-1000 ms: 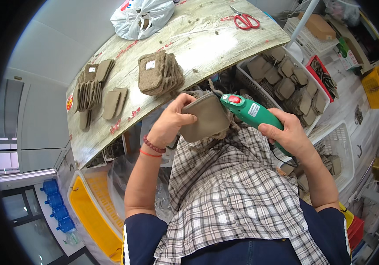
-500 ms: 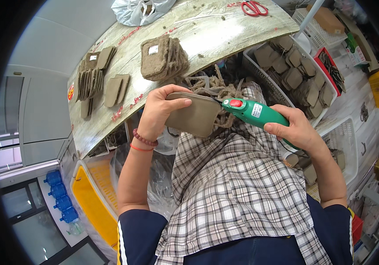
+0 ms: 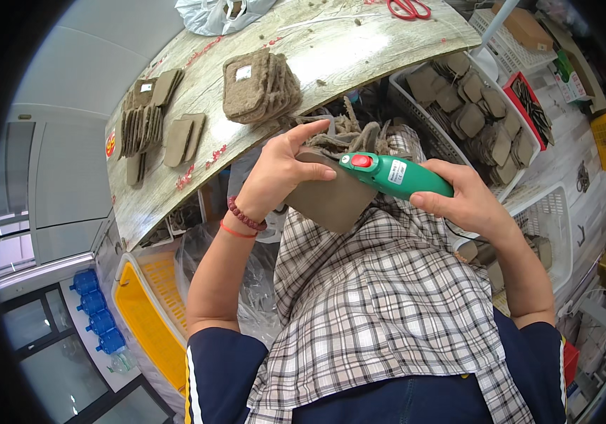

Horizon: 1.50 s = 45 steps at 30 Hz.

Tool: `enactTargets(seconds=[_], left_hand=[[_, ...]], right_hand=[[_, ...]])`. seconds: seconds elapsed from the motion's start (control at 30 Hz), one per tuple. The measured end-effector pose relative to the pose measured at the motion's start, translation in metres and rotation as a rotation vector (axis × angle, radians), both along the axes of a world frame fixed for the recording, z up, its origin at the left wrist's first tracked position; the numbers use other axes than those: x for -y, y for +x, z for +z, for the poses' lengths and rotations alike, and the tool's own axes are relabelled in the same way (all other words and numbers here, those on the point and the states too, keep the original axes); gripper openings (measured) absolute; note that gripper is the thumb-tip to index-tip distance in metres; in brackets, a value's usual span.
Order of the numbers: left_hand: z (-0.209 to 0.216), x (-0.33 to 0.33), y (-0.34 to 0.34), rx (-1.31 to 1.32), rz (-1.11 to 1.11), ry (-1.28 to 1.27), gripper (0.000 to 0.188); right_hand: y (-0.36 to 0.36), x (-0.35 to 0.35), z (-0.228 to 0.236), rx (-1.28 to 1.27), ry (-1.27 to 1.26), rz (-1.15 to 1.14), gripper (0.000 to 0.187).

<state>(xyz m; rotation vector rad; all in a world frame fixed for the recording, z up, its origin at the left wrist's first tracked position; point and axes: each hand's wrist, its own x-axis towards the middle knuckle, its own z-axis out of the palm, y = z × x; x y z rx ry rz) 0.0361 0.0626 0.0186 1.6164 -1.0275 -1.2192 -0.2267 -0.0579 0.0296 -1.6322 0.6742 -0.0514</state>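
Note:
A flat, taupe, rounded-square pad is pinched at its upper edge by my left hand, the thumb on its face and the forefinger stretched out above. My right hand is wrapped round the body of a green handheld electric cutter with a red button. The cutter's head lies against the pad's upper right edge, close to my left thumb; its blade is mostly hidden. Just beyond it, fuzzy trimmed strips lie heaped over my lap at the table edge.
On the wood-look table stand a stack of fuzzy-edged pads, smaller pad piles, red scissors and a plastic bag. A crate of pads sits right, a yellow basket lower left.
My left hand has moved right and the pad has turned, its lower corner now pointing down. The cutter has shifted slightly left along the pad's edge. A loose strip now curls up behind the cutter.

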Motion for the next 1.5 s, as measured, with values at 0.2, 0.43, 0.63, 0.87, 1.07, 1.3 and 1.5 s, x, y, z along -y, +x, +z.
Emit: enactTargets(seconds=[0.2,0.43,0.63,0.87,1.07,1.3,1.5], left_hand=[[-0.002,0.005,0.003,0.02,-0.101,0.018,0.079],[0.012,-0.028,0.055,-0.323,0.043,0.126,0.068],[-0.016,-0.107,0.212,-0.142,0.944,-0.404,0.03],[-0.059,-0.067,0.22,1.56,0.933,-0.004,0.051],[-0.039,0.036,0.095,1.277,0.565,-0.108,0.064],[-0.033,0.06,0.085,1.161,0.459,0.137,0.067],[-0.033,0.062,0.09,1.293,0.483,-0.012,0.045]], right_hand=[[0.015,0.006,-0.004,0.062,-0.011,0.051,0.041],[0.018,0.001,-0.023,0.163,0.108,-0.174,0.036],[0.002,-0.002,-0.041,0.143,0.087,-0.269,0.034],[-0.01,-0.003,-0.04,0.083,0.016,-0.306,0.036],[-0.01,-0.009,-0.041,0.086,0.06,-0.336,0.034],[-0.008,-0.012,-0.043,0.13,0.065,-0.34,0.03],[-0.005,-0.011,-0.039,0.152,0.023,-0.326,0.031]])
